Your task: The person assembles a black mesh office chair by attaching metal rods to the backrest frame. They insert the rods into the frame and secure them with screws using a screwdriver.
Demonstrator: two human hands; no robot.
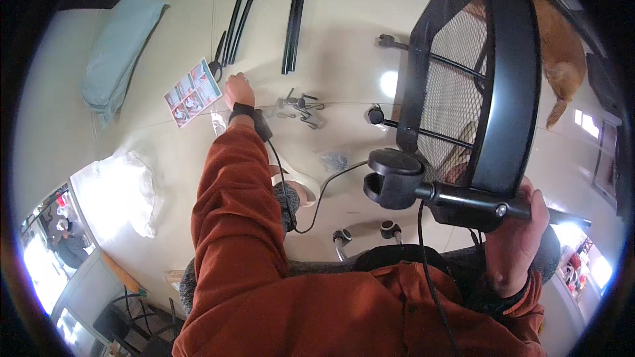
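Black mesh basket (508, 92): being gripped at its tube (475, 202) by the right hand (521, 238). Picture sheet (192, 92): lying just left of the left hand (239, 90), whose grasp cannot be told.

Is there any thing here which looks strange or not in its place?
Yes: a tan furry animal is partly hidden behind the black mesh basket, at the upper right. It seems unexpected near loose parts like the black rods.

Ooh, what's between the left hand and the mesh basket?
A loose cluster of small dark parts lies between left hand and mesh basket, in the head view.
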